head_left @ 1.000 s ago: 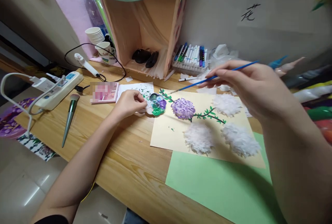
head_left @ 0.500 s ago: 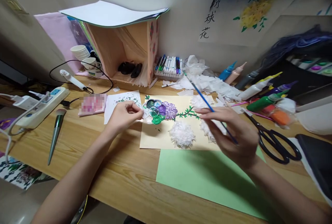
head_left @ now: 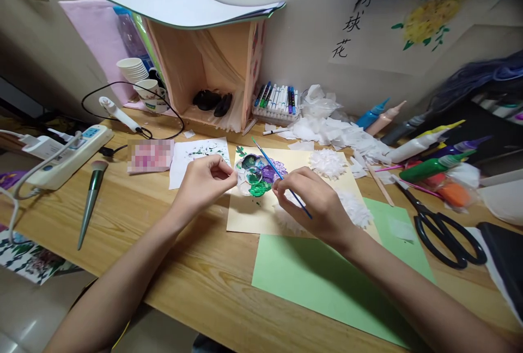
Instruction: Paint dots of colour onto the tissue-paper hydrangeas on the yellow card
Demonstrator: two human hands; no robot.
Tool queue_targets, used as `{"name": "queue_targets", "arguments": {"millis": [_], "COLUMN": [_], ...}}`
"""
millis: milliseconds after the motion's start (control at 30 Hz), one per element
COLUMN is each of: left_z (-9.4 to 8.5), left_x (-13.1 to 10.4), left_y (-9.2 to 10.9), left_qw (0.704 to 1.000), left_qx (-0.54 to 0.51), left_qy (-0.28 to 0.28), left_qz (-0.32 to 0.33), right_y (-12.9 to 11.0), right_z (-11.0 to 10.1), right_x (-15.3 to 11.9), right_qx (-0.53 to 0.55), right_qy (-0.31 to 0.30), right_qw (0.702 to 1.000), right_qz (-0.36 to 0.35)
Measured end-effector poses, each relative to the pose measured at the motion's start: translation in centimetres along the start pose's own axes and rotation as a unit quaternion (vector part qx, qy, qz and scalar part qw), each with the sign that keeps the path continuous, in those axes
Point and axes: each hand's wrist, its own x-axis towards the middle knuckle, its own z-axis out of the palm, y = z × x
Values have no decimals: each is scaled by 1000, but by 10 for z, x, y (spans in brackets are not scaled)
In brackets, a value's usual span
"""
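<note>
Palette [head_left: 254, 176], daubed with green and purple, is over the left part of a cream sheet [head_left: 245, 217] on the wooden surface [head_left: 212, 271], hiding part of a purple flower [head_left: 280, 169]; whether it is lifted or rests there, I cannot tell.

Farthest left of the palette is a white power strip [head_left: 67, 158] with plugs in it. Then comes a makeup brush [head_left: 90, 200], lying nearer the person than the palette does. Paper cups [head_left: 133, 70] stand left of the palette and beyond it. A pink case [head_left: 150, 156], its top pixelated, lies left of it too, next to a white sheet [head_left: 200, 157] with dark green marks.

Left hand [head_left: 207, 180] is at the palette's left edge, its grip pinching that edge between thumb and fingers. Beyond the palette is an open box [head_left: 204, 70] with dark things inside.

Right hand [head_left: 312, 198] is just right of the palette, its grip pinching a thin blue paintbrush [head_left: 269, 160], which slants with its green-tinged tip away from the person. Behind and around that hand, right of the palette, are three white flowers [head_left: 327, 163], two partly hidden. Beyond these lie white scraps [head_left: 335, 134]. Scissors [head_left: 443, 233] lie farthest right of the palette.
</note>
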Motion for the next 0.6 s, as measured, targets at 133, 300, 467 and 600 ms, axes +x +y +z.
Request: {"name": "queue_targets", "arguments": {"millis": [133, 300, 467, 600], "left_z": [1, 1, 1, 2], "left_x": [-1, -2, -1, 0], "left_y": [1, 1, 0, -1], "left_qw": [1000, 1000, 1000, 1000], "left_qx": [-7, -4, 2, 7], "left_qy": [-3, 0, -3, -1], "left_qz": [6, 5, 11, 10], "right_y": [2, 4, 3, 4], "right_z": [7, 13, 12, 11], "right_x": [1, 3, 3, 3], "right_qx": [-30, -61, -67, -65], "right_qy": [13, 14, 12, 17], "right_qw": [999, 996, 996, 996], "right_qz": [-42, -61, -59, -61]}}
